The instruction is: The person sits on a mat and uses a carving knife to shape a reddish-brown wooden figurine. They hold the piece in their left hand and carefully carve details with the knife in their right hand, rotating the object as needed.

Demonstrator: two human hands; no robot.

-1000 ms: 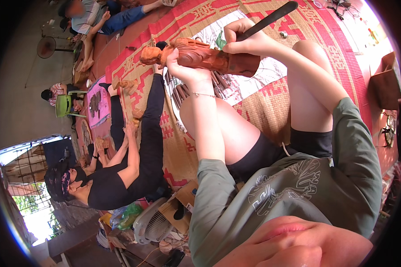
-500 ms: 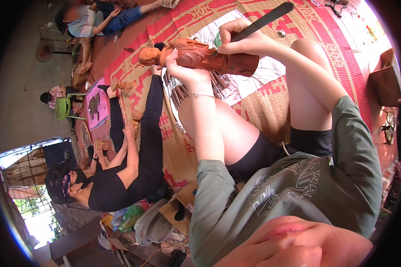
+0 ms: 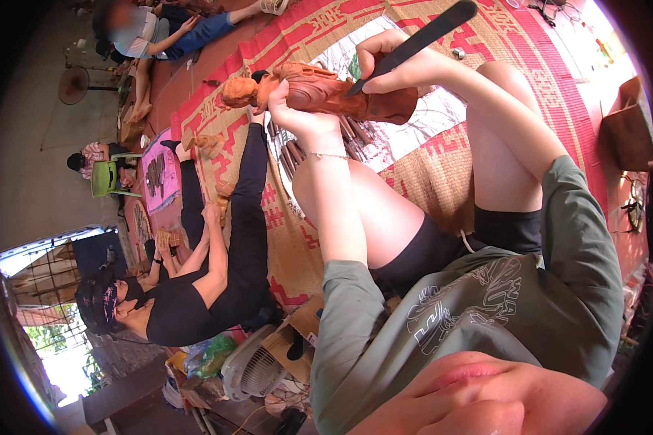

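Observation:
A reddish-brown carved wooden figurine (image 3: 312,85) lies sideways above my lap, its head end toward the left. Underneath and around its upper body, my left hand (image 3: 305,122) grips it, the thumb pressed on its side. My right hand (image 3: 392,64) is closed on a carving knife (image 3: 435,35) with a long, flat dark handle. The knife's tip meets the folds on the figurine's lower half. My right fingers sit close to the figurine's base.
Several dark-handled tools (image 3: 352,136) rest on a white printed sheet (image 3: 421,134) over a red-and-tan woven mat (image 3: 442,170). At left, a person in black (image 3: 189,304) sits with legs stretched out near carved wooden pieces (image 3: 207,143). A fan (image 3: 250,370) and cardboard box (image 3: 301,337) stand close by.
The figurine has shifted slightly to the left with my left hand. The knife has turned a little in my right hand, its tip still against the figurine.

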